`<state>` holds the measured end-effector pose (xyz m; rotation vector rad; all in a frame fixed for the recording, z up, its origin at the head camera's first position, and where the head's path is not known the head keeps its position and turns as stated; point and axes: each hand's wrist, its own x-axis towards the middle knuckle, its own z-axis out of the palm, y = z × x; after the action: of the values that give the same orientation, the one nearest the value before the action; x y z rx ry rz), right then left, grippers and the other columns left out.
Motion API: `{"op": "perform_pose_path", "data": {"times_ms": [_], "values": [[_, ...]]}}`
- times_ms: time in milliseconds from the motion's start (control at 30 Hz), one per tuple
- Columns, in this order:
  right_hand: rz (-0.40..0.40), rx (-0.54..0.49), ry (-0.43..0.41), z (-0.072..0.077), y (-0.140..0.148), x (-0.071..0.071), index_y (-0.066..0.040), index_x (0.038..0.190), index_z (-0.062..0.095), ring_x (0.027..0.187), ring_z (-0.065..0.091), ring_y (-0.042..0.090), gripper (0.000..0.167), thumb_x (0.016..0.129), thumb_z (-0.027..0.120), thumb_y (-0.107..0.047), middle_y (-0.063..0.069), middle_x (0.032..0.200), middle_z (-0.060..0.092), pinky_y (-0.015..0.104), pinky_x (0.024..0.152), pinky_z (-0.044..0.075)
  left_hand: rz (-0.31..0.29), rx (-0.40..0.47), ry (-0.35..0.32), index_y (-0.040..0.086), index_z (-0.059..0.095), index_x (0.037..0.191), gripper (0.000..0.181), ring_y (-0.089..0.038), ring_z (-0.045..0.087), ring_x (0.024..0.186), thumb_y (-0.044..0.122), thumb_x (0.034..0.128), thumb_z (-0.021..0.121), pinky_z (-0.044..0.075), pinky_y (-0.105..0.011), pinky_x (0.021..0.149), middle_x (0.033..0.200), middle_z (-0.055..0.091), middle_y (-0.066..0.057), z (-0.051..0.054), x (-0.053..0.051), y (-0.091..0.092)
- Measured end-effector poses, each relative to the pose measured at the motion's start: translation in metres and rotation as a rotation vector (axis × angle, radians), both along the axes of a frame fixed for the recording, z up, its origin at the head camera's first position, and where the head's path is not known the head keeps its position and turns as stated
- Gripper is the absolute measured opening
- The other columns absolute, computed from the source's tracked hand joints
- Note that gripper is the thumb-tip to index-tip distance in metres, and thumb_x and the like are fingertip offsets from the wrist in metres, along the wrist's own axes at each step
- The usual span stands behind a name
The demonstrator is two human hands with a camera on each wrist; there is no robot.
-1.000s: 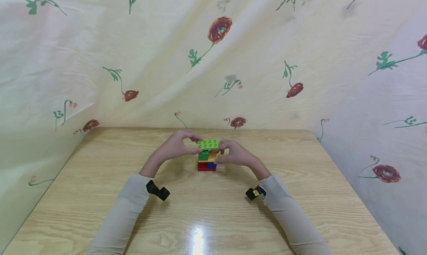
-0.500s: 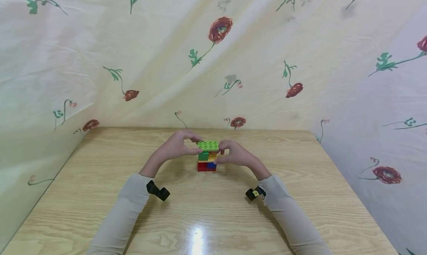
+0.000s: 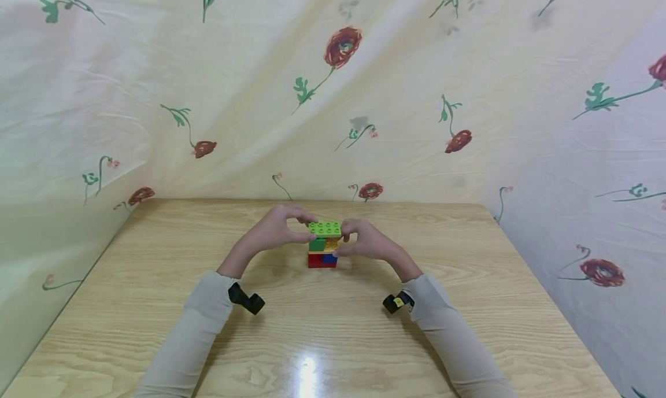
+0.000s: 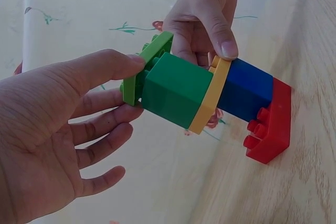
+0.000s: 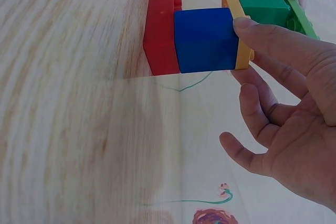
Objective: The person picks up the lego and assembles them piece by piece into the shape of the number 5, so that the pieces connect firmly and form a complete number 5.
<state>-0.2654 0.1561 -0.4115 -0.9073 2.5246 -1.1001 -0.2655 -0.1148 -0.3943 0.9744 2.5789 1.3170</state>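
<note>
A toy-brick stack stands upright on the table. A red brick forms the base, with a blue brick on part of it, leaving some red studs bare. Above lies a thin yellow plate, carrying a dark green brick on one side. My left hand pinches a light green plate between thumb and fingers over the dark green brick. Studs show between the two in the left wrist view. My right hand grips the yellow plate, thumb in front; its fingertips behind are partly hidden.
The wooden table meets a flower-printed cloth at its back edge, close behind the stack. More cloth hangs at both sides. A black wrist camera is on the left wrist, another camera on the right.
The light green plate has come down slightly onto or close to the dark green brick, still in my left fingers. My right hand keeps its grip in the same place.
</note>
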Motion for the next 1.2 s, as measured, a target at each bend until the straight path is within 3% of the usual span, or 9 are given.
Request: {"op": "perform_pose_path", "data": {"times_ms": [133, 700, 933, 1200], "values": [[-0.010, 0.005, -0.005, -0.0004, -0.0002, -0.0006, -0.006, 0.089, 0.070, 0.092, 0.054, 0.032, 0.014, 0.084, 0.083, -0.012, 0.016, 0.097, 0.063, 0.041, 0.081, 0.042, -0.008, 0.002, 0.001, 0.012, 0.075, 0.120, 0.036, -0.033, 0.062, 0.109, 0.023, 0.0869, 0.082, 0.052, -0.046, 0.093, 0.113, 0.073, -0.004, -0.0005, -0.0003, 0.0006], [0.008, -0.003, 0.009, -0.0014, 0.0020, -0.0036, -0.007, 0.090, 0.072, 0.092, 0.053, 0.034, 0.014, 0.084, 0.083, -0.013, 0.016, 0.094, 0.062, 0.043, 0.082, 0.042, -0.005, -0.006, -0.013, 0.013, 0.075, 0.121, 0.036, -0.022, 0.062, 0.107, 0.023, 0.0873, 0.082, 0.052, -0.044, 0.094, 0.115, 0.072, -0.004, 0.0009, -0.0004, 0.0013], [0.008, -0.001, 0.000, -0.0013, 0.0026, -0.0052, -0.007, 0.094, 0.074, 0.092, 0.054, 0.035, 0.015, 0.084, 0.084, -0.013, 0.018, 0.096, 0.063, 0.041, 0.082, 0.041, -0.015, 0.018, -0.019, 0.012, 0.075, 0.121, 0.036, -0.023, 0.062, 0.108, 0.021, 0.0866, 0.083, 0.051, -0.054, 0.097, 0.116, 0.072, -0.005, 0.0001, -0.0014, 0.0017], [0.011, -0.016, 0.001, -0.0015, 0.0027, -0.0067, -0.007, 0.085, 0.070, 0.092, 0.054, 0.036, 0.016, 0.084, 0.084, -0.013, 0.017, 0.094, 0.062, 0.040, 0.080, 0.041, -0.009, 0.017, -0.020, 0.012, 0.075, 0.120, 0.035, -0.027, 0.062, 0.110, 0.022, 0.0864, 0.083, 0.050, -0.056, 0.098, 0.116, 0.072, -0.006, -0.0005, -0.0032, 0.0027]]}}
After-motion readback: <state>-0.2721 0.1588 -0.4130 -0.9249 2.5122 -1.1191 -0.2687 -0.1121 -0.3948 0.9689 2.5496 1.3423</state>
